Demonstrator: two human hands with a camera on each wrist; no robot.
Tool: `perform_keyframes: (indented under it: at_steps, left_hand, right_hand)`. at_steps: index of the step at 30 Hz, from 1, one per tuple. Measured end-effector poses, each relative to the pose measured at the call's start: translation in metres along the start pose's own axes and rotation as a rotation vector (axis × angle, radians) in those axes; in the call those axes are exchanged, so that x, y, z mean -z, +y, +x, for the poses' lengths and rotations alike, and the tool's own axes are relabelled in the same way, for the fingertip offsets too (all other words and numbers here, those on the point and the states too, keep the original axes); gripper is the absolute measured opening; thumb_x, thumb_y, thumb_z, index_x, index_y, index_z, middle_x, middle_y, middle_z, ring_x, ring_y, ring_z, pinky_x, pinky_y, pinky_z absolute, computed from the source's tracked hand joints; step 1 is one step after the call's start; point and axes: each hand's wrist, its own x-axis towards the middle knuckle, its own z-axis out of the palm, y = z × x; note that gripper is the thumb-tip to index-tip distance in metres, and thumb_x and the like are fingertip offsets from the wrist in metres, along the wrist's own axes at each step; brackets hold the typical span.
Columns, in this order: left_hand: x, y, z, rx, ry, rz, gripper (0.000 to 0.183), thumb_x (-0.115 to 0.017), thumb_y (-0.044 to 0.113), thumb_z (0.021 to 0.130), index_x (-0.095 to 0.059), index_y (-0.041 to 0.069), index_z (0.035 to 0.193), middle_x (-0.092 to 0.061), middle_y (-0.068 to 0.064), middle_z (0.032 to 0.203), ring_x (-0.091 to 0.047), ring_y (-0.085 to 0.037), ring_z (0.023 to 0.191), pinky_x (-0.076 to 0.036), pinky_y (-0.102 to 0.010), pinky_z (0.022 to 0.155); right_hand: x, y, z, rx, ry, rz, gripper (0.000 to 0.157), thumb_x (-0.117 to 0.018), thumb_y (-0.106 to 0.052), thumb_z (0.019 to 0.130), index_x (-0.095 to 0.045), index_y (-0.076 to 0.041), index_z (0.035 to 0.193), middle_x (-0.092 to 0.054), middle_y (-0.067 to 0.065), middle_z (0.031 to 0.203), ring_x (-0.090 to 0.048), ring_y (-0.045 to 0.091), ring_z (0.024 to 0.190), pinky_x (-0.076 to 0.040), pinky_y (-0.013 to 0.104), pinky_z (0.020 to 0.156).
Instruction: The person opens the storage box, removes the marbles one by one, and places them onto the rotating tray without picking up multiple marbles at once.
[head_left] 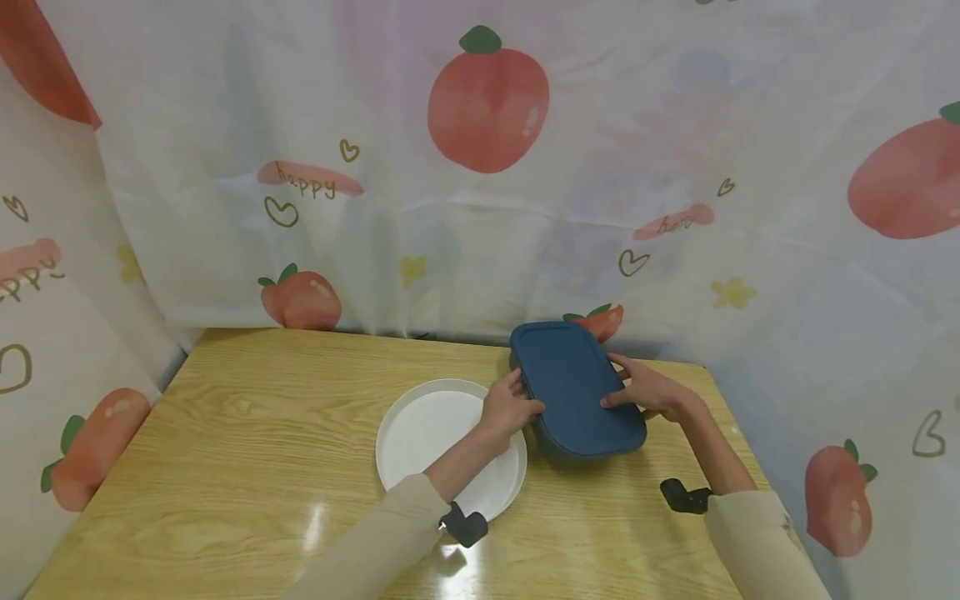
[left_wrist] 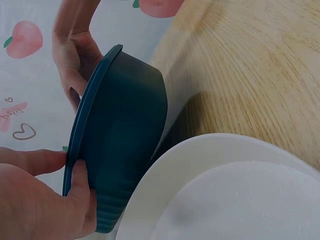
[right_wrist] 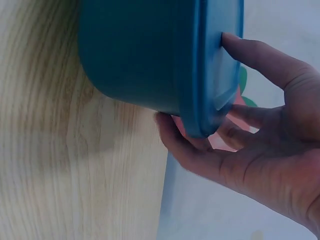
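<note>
A dark blue lidded food container (left_wrist: 125,110) sits toward the back right of the wooden table, its long side running away from me at a slant. The flat lid (head_left: 566,383) covers its top. My left hand (head_left: 510,408) pinches the lid's left rim, thumb on top and fingers below against the ribbed side wall. On the opposite side my right hand (head_left: 651,387) holds the rim, its thumb pressed on the lid and its fingers beneath the edge. The container's inside is hidden.
A round white plate (head_left: 392,425) lies just left of the container, partly under my left forearm. The wooden table (head_left: 247,433) ends at a hanging cloth (head_left: 420,225) printed with fruit, at the back and both sides.
</note>
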Motion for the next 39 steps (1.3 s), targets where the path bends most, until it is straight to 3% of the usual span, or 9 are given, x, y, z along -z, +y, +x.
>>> perform_keyframes:
  at_steps: [4, 11, 17, 24, 39]
  left_hand:
    - [0.004, 0.002, -0.002, 0.006, -0.035, -0.024, 0.08, -0.068, -0.011, 0.084, -0.031, -0.001, 0.153, -0.047, -0.023, 0.146, -0.057, -0.031, 0.124, -0.056, -0.031, 0.085]
    - [0.01, 0.0, -0.003, -0.01, -0.083, 0.051, 0.077, -0.068, -0.007, 0.085, -0.035, 0.003, 0.154, -0.06, -0.019, 0.134, -0.067, -0.026, 0.108, -0.056, -0.033, 0.086]
    - [0.014, -0.002, -0.006, 0.023, -0.116, 0.072, 0.077, -0.067, -0.006, 0.088, -0.033, 0.006, 0.155, -0.056, -0.021, 0.138, -0.068, -0.027, 0.107, -0.057, -0.037, 0.086]
    - [0.013, -0.007, -0.009, 0.064, -0.185, -0.034, 0.077, -0.059, -0.011, 0.09, -0.024, 0.003, 0.157, -0.048, -0.026, 0.144, -0.064, -0.036, 0.113, -0.055, -0.051, 0.087]
    - [0.005, -0.014, -0.028, 0.079, -0.181, -0.081, 0.072, -0.058, -0.013, 0.091, -0.027, -0.001, 0.155, -0.048, -0.025, 0.145, -0.063, -0.035, 0.115, -0.055, -0.048, 0.089]
  right_hand:
    - [-0.005, 0.002, -0.008, 0.011, 0.013, 0.044, 0.104, -0.074, -0.017, 0.091, 0.004, -0.004, 0.159, -0.015, 0.038, 0.151, -0.035, 0.062, 0.129, -0.051, 0.063, 0.084]
    - [-0.014, 0.002, -0.023, 0.045, 0.037, 0.083, 0.102, -0.073, -0.013, 0.091, 0.004, -0.003, 0.158, -0.017, 0.038, 0.149, -0.04, 0.063, 0.125, -0.054, 0.061, 0.081]
    - [-0.018, 0.003, -0.032, 0.042, 0.054, 0.11, 0.101, -0.072, -0.008, 0.091, 0.004, 0.0, 0.158, -0.019, 0.038, 0.146, -0.043, 0.062, 0.122, -0.053, 0.061, 0.082]
    - [-0.023, 0.004, -0.042, 0.036, 0.081, 0.088, 0.099, -0.072, -0.007, 0.091, 0.002, 0.003, 0.157, -0.02, 0.038, 0.145, -0.044, 0.061, 0.122, -0.053, 0.062, 0.083]
    - [-0.031, 0.008, -0.063, 0.034, 0.119, 0.064, 0.099, -0.072, -0.006, 0.091, 0.001, 0.003, 0.157, -0.019, 0.039, 0.146, -0.048, 0.06, 0.118, -0.055, 0.059, 0.08]
